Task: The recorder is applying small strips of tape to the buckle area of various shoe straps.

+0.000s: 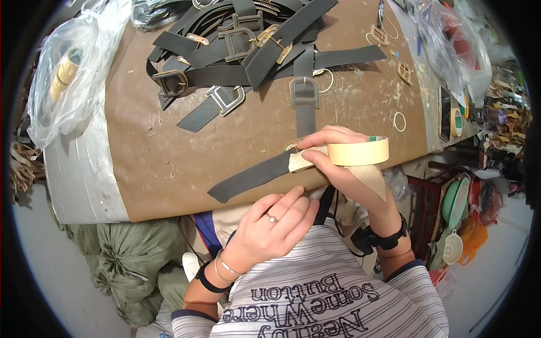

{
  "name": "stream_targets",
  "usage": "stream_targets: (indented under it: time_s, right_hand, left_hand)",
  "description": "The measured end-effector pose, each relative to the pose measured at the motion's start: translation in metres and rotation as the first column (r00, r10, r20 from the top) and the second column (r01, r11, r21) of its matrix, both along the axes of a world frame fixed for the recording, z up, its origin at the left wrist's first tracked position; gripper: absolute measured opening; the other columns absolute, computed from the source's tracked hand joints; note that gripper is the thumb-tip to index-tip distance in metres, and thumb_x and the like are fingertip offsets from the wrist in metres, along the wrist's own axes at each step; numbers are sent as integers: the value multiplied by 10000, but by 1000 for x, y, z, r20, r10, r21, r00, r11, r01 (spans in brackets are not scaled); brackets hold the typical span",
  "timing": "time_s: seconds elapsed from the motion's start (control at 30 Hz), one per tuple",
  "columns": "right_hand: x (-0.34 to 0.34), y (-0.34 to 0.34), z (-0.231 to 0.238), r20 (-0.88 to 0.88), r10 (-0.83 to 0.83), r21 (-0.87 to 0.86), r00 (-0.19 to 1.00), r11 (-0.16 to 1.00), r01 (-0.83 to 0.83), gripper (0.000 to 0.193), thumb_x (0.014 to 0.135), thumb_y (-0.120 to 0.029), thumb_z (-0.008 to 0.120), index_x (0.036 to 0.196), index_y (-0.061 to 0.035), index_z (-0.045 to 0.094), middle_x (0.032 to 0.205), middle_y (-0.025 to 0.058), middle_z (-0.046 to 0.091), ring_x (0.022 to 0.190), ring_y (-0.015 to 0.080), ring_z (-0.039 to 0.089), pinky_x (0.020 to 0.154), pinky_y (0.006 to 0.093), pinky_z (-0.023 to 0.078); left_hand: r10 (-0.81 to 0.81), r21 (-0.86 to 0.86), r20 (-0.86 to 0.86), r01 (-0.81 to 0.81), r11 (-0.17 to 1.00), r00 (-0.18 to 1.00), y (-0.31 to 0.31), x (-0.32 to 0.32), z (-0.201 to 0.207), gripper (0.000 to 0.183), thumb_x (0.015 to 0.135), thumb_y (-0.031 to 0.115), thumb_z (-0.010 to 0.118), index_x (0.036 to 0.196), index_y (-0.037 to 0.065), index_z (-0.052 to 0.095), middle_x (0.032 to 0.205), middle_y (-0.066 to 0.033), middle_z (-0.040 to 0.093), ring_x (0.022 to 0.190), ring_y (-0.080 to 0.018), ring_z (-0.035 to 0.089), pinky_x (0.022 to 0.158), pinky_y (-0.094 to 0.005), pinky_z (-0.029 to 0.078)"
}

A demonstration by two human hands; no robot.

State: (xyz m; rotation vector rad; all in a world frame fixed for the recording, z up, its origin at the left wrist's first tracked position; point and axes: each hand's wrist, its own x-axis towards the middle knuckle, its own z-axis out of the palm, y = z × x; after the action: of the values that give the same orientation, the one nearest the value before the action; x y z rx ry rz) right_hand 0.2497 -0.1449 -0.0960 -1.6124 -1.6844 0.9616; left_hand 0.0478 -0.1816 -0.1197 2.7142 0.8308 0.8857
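Pinching tape (300, 162) over the strap (252, 176), at the near edge of the worktop (163, 163), with the right hand (333, 170) (roll (359, 153) beside it); holding nothing visible in the loosely curled left hand (277, 226). Presumably taping; probably calling next for smoothing.

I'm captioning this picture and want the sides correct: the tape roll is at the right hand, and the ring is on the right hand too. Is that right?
Not quite: the head view shows the ring on the left hand, not the right. The tape roll is at the right hand.
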Motion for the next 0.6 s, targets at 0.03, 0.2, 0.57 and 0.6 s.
stream_targets:
  time_s: [0.03, 0.2, 0.57, 0.6]
  right_hand:
    - [1, 1, -2, 0, 1, -1, 1000, 1000, -1, 86, 876, -109, 692, 918, -36, 710, 894, 82, 717, 871, 258, 677, 868, 357, 507]
    - [2, 2, -9, 14, 34, 2, 999, 999, -34, 91, 886, -112, 675, 929, -37, 705, 912, 80, 711, 885, 262, 669, 877, 361, 501]
    - [12, -1, -2, 96, 20, 66, 995, 997, -26, 116, 825, -139, 705, 907, -62, 673, 876, 73, 657, 858, 280, 625, 824, 385, 474]
    - [14, -1, -5, 171, -8, 109, 985, 994, -11, 115, 808, -135, 712, 887, -68, 664, 863, 64, 639, 853, 272, 614, 817, 379, 463]
  left_hand:
    - [1, -1, 0, -1, 1000, 1000, 1, 2, -1, 228, 808, 109, 729, 1035, 114, 748, 1026, 0, 676, 1038, -157, 684, 815, -308, 493]
    - [71, -41, -136, -78, 996, 988, 6, 12, -7, 226, 869, 238, 752, 1049, 124, 676, 1220, -25, 651, 1161, -152, 644, 969, -335, 429]
    - [115, -217, -244, -170, 961, 963, 10, 16, -15, 407, 791, 218, 756, 1166, 114, 636, 1371, -56, 609, 1134, -142, 624, 982, -351, 379]
    - [115, -221, -218, -164, 961, 969, 10, 15, -17, 421, 794, 231, 748, 1183, 118, 634, 1410, -67, 591, 1169, -141, 612, 958, -342, 376]
